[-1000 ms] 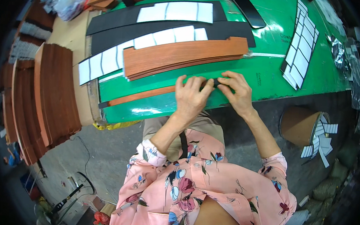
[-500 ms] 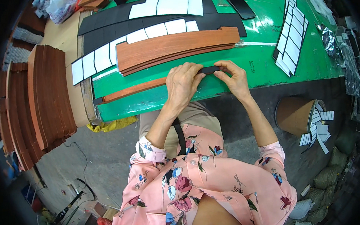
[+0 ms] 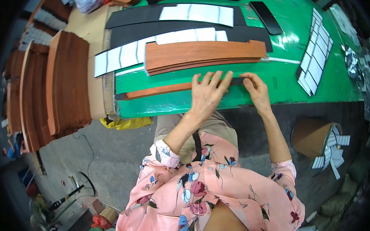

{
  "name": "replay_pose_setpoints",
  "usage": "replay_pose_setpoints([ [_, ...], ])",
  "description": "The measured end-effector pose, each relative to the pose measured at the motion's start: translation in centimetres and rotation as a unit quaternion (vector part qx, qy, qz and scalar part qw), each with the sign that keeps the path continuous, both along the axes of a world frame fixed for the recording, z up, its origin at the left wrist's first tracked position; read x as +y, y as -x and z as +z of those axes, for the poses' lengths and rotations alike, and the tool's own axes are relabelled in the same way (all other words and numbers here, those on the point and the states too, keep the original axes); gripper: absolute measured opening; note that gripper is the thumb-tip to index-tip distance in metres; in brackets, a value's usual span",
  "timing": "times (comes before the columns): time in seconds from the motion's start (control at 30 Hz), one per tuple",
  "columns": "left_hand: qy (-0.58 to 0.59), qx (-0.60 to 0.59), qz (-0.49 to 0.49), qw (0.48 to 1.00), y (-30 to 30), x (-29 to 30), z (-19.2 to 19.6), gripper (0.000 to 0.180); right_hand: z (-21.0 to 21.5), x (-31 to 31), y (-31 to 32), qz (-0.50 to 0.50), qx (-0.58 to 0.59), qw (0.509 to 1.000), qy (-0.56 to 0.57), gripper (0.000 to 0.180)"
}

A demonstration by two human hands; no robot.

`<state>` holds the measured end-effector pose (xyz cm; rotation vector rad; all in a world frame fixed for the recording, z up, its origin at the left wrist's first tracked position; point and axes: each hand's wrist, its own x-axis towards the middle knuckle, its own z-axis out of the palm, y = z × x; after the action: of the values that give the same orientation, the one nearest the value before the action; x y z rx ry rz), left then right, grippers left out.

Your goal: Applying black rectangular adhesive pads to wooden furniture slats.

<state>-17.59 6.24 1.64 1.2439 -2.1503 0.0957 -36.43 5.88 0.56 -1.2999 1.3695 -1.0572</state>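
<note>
In the head view, one slim brown strip (image 3: 165, 90) lies near the front edge of the green tabletop (image 3: 288, 81). The right hand (image 3: 257, 92) has its grip narrow, pinching the strip's dark end; the left hand (image 3: 209, 96) covers the strip, its grip impossible to tell. One black phone (image 3: 265, 18) lies beyond; one brown bin (image 3: 310, 136) stands on grey floor (image 3: 116, 158).
</note>
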Motion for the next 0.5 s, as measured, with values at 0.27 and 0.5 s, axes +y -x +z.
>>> replay_pose_setpoints([
  [0.27,-0.031,-0.005,-0.015,0.999,-0.4,1.1,-0.6,0.045,0.1,-0.5,-1.1,-0.012,-0.049,0.998,-0.030,0.019],
  [0.5,0.028,0.038,0.092,0.995,-8.4,5.9,2.7,0.050,1.1,0.0,-0.8,-0.014,0.076,0.992,-0.097,0.027],
])
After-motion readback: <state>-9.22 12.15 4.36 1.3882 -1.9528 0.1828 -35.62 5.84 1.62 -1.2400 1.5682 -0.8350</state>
